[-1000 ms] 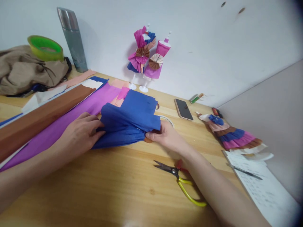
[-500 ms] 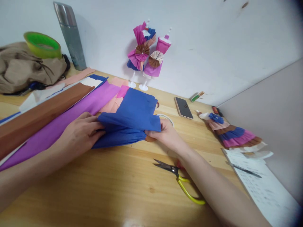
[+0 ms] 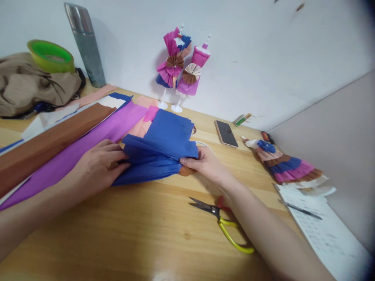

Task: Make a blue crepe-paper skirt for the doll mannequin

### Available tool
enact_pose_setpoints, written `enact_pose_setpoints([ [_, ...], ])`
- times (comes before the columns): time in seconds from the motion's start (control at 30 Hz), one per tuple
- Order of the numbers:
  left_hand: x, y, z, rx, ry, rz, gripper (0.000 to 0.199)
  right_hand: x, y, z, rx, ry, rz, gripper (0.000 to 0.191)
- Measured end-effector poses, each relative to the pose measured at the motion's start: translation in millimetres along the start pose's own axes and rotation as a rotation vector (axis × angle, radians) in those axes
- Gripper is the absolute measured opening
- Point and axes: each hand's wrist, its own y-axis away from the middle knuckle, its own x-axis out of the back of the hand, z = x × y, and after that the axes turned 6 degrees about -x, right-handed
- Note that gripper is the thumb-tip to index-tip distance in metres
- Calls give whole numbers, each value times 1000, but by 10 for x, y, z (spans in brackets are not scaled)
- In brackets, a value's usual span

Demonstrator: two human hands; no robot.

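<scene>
Between my hands is a piece of blue crepe paper (image 3: 149,158), fanned wide on the left and gathered into pleats on the right. My left hand (image 3: 102,162) pinches its left edge between thumb and fingers. At the gathered end my right hand (image 3: 205,162) grips it, thumb on top, with a small brown piece (image 3: 186,170) showing beneath the thumb. Behind lies a flat stack of blue paper (image 3: 170,127), partly covered by the held piece. Scissors (image 3: 215,210) with yellow handles rest on the table below my right wrist, their blades apart.
Brown strips (image 3: 58,142) and purple strips (image 3: 117,125) of paper lie at left. Two dressed mini mannequins (image 3: 175,66) stand by the wall. A phone (image 3: 226,133), a layered paper dress (image 3: 285,164) and a notebook (image 3: 316,230) with a pen are to the right. A bottle (image 3: 88,50) stands at back left.
The blue paper's left part has opened out a little, showing more of its pleats. My right thumb has shifted slightly at the gather. Both hands keep their grip.
</scene>
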Motion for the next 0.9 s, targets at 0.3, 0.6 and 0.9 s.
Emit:
enact_pose_setpoints([
  [0.3, 107, -23, 110, 349, 304, -15, 31, 47, -64, 90, 29, -140, -85, 28],
  [0.6, 246, -77, 86, 457, 318, -338, 38, 393, -27, -124, 250, 480, -340, 20],
  [0.9, 375, -77, 141, 397, 251, -451, 40, 390, -36, -116, 422, 765, -209, 4],
])
